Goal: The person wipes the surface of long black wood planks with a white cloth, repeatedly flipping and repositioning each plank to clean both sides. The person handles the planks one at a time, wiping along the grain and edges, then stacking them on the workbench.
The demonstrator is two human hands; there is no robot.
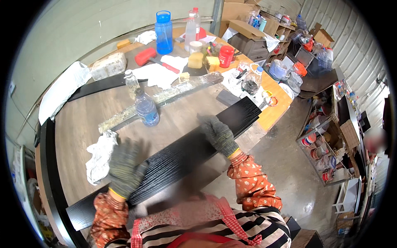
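The long black wood-grained board [173,161] lies across the brown wooden bench [82,132]; positioning seems in hand. Left grey-gloved grip [127,168] looks spread, empty; right grey-gloved grip's [218,134] closure is unclear. Next calls for steadying.

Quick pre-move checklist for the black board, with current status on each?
1. Gloves on left hand and right hand: ok.
2. Gloves meeting sleeves: not ok, bare wrist shows on both sides.
3. Left hand bearing on black board: cannot tell, motion blur.
4. Space beside left hand free of loose items: not ok, white cloth lies there.
5. Red-headed mallet away from board: ok.
6. Board's underside support: cannot tell, hidden.
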